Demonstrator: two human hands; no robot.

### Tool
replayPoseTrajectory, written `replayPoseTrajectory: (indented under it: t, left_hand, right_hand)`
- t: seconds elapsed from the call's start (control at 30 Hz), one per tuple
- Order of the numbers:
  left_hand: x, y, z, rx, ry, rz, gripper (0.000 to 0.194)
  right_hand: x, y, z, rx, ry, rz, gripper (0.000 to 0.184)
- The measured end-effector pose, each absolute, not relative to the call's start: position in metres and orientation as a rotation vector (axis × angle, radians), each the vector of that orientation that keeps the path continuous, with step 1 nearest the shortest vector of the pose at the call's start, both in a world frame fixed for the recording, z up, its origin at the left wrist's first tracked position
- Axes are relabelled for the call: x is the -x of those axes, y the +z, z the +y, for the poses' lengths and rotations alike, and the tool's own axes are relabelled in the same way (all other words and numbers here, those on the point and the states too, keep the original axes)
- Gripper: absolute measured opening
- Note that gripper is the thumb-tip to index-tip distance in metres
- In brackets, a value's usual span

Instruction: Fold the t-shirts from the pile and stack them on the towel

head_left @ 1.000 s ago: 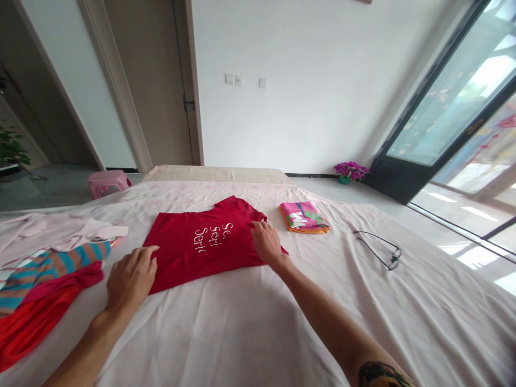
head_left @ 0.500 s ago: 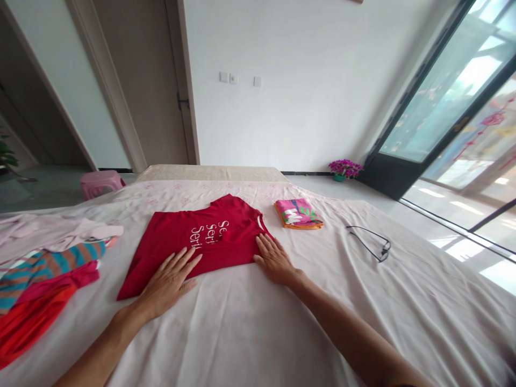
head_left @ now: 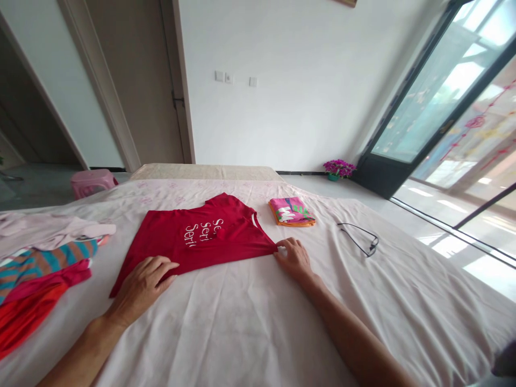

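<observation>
A dark red T-shirt (head_left: 201, 239) with white lettering lies partly folded on the pale pink bed sheet (head_left: 250, 322). My left hand (head_left: 141, 285) rests on the shirt's near left edge, its fingers curled over the cloth. My right hand (head_left: 294, 258) pinches the shirt's near right corner and pulls it taut to the right. A folded pink and orange garment (head_left: 291, 210) lies just beyond the right hand.
A pile of loose clothes (head_left: 36, 269), striped, red and pale pink, sits at the left. A black clothes hanger (head_left: 360, 239) lies on the sheet to the right. A pink stool (head_left: 91, 183) and a potted purple flower (head_left: 337, 169) stand on the floor beyond the bed.
Both hands went from lying flat on the shirt to gripping its near edge. The right hand slid right and pulled the corner out; the left drew back toward the near left edge.
</observation>
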State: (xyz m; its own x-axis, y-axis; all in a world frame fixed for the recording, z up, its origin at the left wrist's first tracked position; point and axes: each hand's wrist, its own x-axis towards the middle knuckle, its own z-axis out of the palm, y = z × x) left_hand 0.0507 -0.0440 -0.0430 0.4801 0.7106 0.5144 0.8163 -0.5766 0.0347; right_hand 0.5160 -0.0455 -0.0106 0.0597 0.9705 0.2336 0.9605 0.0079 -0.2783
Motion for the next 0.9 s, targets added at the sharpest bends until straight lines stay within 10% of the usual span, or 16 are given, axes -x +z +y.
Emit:
replayPoseTrajectory:
  t: [0.9]
  left_hand:
    - [-0.047, -0.047, -0.041, 2.677, -0.805, -1.622, 0.025]
  right_hand:
    - [-0.53, -0.009, -0.043, 1.707, 0.047, -2.058, 0.041]
